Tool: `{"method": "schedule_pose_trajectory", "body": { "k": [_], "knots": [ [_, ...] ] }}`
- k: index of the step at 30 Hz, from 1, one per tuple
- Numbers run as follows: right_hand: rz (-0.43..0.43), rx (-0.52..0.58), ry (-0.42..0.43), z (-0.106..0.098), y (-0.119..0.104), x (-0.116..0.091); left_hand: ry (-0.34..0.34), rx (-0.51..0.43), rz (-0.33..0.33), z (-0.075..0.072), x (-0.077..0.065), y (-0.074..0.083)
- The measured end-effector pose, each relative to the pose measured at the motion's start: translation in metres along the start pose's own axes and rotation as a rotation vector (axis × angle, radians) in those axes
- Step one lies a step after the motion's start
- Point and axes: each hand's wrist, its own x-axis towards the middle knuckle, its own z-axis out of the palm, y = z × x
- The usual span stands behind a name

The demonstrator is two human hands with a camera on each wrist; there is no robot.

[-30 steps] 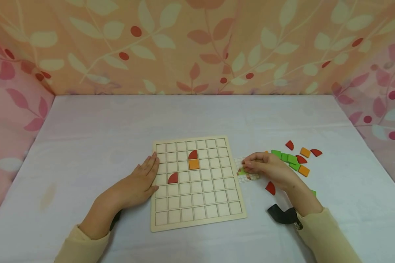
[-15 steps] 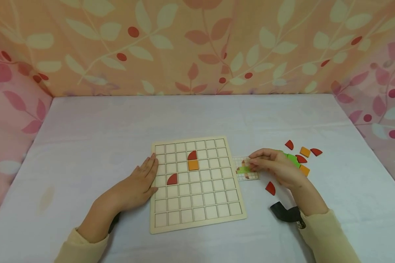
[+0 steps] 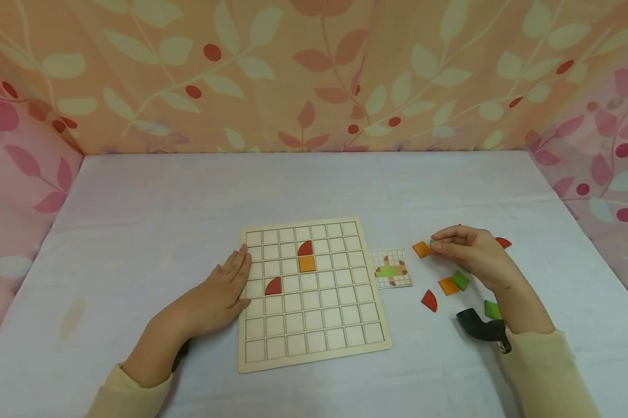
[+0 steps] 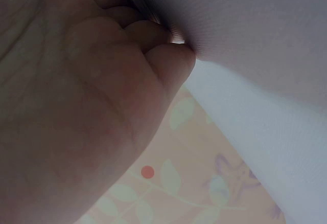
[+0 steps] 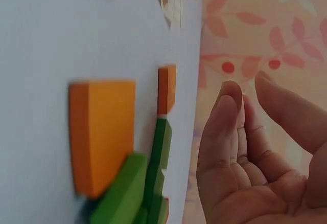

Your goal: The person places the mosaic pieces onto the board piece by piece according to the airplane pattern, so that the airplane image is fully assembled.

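Note:
My left hand [image 3: 216,299] lies with fairly straight fingers along the left edge of a pale wooden grid board [image 3: 316,316]. In the grid sit a red quarter-circle tile [image 3: 305,248], an orange square tile [image 3: 307,263] just below it, and another red quarter-circle tile [image 3: 273,286] lower left. Over the loose tiles on the right hovers my right hand [image 3: 473,255]. Its thumb and fingertips are apart with nothing between them in the right wrist view, where an orange tile [image 5: 110,132] and a green tile [image 5: 120,191] appear beside it. The hand hides some tiles in the head view.
A small printed pattern card [image 3: 397,283] lies against the board's right edge. Around it are a loose orange tile [image 3: 421,249], a red quarter-circle [image 3: 429,301] and a green tile [image 3: 492,309]. A black curved mount [image 3: 478,327] is at my right wrist. A patterned curtain [image 3: 314,69] borders the table's back.
My right hand has moved right, from over the pattern card to above the loose tiles, uncovering the card. Some tiles now lie spread apart. The left hand has stayed on the board's edge.

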Motion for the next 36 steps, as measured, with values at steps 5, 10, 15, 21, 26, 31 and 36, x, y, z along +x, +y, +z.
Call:
{"method": "schedule_pose_trajectory", "body": {
  "k": [5, 10, 15, 21, 26, 31, 36],
  "knots": [
    [-0.014, -0.109, 0.045, -0.011, 0.004, 0.002, -0.001, 0.003, -0.002, -0.001, 0.0, 0.001],
    [0.023, -0.221, 0.065, -0.017, 0.01, 0.006, -0.01, -0.002, -0.005, -0.002, -0.001, 0.001],
    [0.022, -0.273, 0.046, -0.021, 0.012, 0.01, -0.008, -0.006, 0.001, -0.002, -0.001, 0.002],
    [0.023, -0.307, -0.002, -0.024, 0.011, 0.016, -0.006, -0.005, 0.003, -0.002, -0.001, 0.002],
    [0.029, -0.336, -0.005, -0.023, 0.011, 0.022, -0.004, -0.019, -0.003, -0.001, -0.002, 0.002],
    [0.018, -0.376, 0.01, -0.02, 0.01, 0.025, 0.004, -0.02, -0.004, -0.002, -0.003, 0.002],
    [0.028, -0.43, 0.016, -0.019, 0.011, 0.025, 0.009, -0.023, -0.001, -0.001, -0.003, 0.002]
  ]
}}
